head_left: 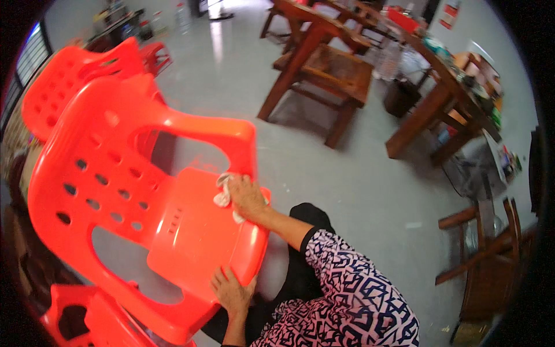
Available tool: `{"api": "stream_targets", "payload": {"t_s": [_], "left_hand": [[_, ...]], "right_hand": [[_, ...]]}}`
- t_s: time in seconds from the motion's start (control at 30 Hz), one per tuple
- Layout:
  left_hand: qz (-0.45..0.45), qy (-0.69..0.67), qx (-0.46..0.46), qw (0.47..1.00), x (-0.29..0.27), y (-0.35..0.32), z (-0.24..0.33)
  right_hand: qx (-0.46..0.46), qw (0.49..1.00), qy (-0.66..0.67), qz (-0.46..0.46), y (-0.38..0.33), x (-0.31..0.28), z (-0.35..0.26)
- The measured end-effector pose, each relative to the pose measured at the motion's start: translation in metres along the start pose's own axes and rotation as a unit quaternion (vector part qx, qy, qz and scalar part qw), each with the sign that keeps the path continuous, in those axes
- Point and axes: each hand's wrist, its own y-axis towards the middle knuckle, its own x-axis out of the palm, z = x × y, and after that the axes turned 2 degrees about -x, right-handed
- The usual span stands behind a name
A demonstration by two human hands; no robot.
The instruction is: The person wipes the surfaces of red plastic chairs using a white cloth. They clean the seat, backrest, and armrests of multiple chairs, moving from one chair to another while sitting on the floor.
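Observation:
A red plastic armchair [193, 231] with holes through its backrest fills the left and middle of the view, its seat toward me. My right hand [246, 199] is closed on a whitish cloth [222, 196] and presses it against the seat close to the far armrest. The cloth bunches out around the fingers. Lower down, my left hand [232, 292] lies on the front part of the seat near the near armrest, fingers spread and holding nothing.
Behind stands another red chair [63, 87], with a red stool [155, 58] beyond; more red plastic [75, 315] shows at lower left. A wooden chair [329, 69], dark bin [402, 97] and cluttered wooden table [439, 104] occupy the far right. Wooden furniture [491, 260] lies at right.

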Motion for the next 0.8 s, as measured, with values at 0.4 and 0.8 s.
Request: {"api": "stream_targets", "payload": {"t_s": [0.4, 0.8], "left_hand": [[-0.001, 0.031, 0.010, 0.999, -0.001, -0.004, -0.020], [0.013, 0.016, 0.015, 1.000, -0.001, -0.005, -0.015]], "right_hand": [[-0.011, 0.986, 0.139, -0.093, 0.050, -0.001, -0.044], [0.002, 0.985, 0.168, -0.027, -0.101, -0.052, -0.036]]}}
